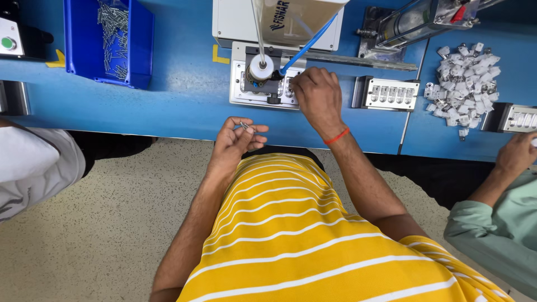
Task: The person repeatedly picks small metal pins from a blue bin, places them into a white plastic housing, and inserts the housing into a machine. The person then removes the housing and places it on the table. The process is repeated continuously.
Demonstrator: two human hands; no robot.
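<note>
While left hand (235, 140) pinches small metal pins (244, 126), right hand (318, 95) curled on fixture (246, 95)

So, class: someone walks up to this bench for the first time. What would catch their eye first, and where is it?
Probably the right hand at the white fixture plate mid-bench, under a dispensing nozzle with a blue tube. The left hand holds small metal pins at the table edge. A blue bin of pins sits far left, and a heap of white parts lies at the right.

Right hand (318, 96) covers part of the metal fixture (254, 92); small parts in left hand (235, 140) too tiny to identify.
</note>
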